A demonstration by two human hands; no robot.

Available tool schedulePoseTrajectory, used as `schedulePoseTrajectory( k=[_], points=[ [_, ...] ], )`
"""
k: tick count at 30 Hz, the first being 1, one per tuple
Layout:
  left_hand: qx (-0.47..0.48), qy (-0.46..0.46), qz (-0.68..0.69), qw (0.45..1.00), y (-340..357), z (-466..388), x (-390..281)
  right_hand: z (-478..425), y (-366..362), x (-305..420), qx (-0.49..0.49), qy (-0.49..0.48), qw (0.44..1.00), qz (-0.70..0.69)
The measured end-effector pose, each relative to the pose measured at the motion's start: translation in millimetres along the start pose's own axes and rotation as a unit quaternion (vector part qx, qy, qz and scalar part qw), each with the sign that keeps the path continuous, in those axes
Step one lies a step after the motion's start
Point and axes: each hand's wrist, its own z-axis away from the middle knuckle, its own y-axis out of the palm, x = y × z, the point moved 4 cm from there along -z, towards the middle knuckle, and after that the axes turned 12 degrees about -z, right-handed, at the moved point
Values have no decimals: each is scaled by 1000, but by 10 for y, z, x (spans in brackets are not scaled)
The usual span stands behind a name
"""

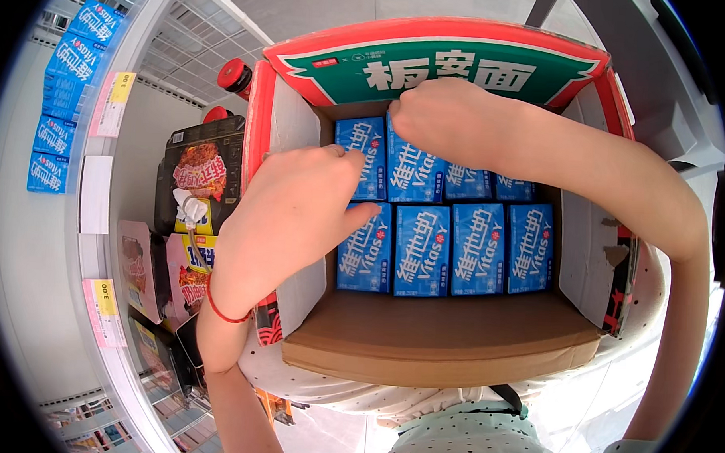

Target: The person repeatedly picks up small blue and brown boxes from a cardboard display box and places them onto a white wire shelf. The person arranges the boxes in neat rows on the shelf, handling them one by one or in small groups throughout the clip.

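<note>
An open cardboard box point(442, 358) holds several blue Vitasoy drink cartons point(421, 252) in two rows, printed faces up. My left hand point(297, 206) reaches over the box's left flap, a red cord around its wrist. Its fingers bend over the far-left carton point(370, 167), and the thumb rests by the top of the near-left carton point(361, 262). Across the far row comes my right hand point(438, 112), its curled fingers at the top edge of the second carton point(412, 177). Both hands' fingertips are partly hidden, so their grip is unclear.
A shelf unit on the left has price tags point(112, 104) along its edge. Blue cartons point(75, 55) stand on one level; packaged food trays point(203, 167) and a red-lidded jar point(233, 75) occupy another. The box's printed back flap point(326, 75) stands up. Grey equipment point(661, 75) is at right.
</note>
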Motion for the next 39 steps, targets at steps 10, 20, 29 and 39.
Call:
schedulePoseTrajectory(
  k=[10, 20, 29, 39],
  points=[
    [-19, 10, -10, 1000, 5, -9, -15, -52, 15, 52, -15, -39, 999, 6],
    [17, 6, -12, 1000, 5, -1, -12, -58, 190, 126, 77, -41, 995, -54],
    [27, 1, -17, 999, -3, 17, -12, -66, 472, 0, 309, 24, 950, 19],
    [20, 10, -22, 1000, 10, 8, -21, -58, 470, -91, 280, 1, 960, 6]
  ],
)
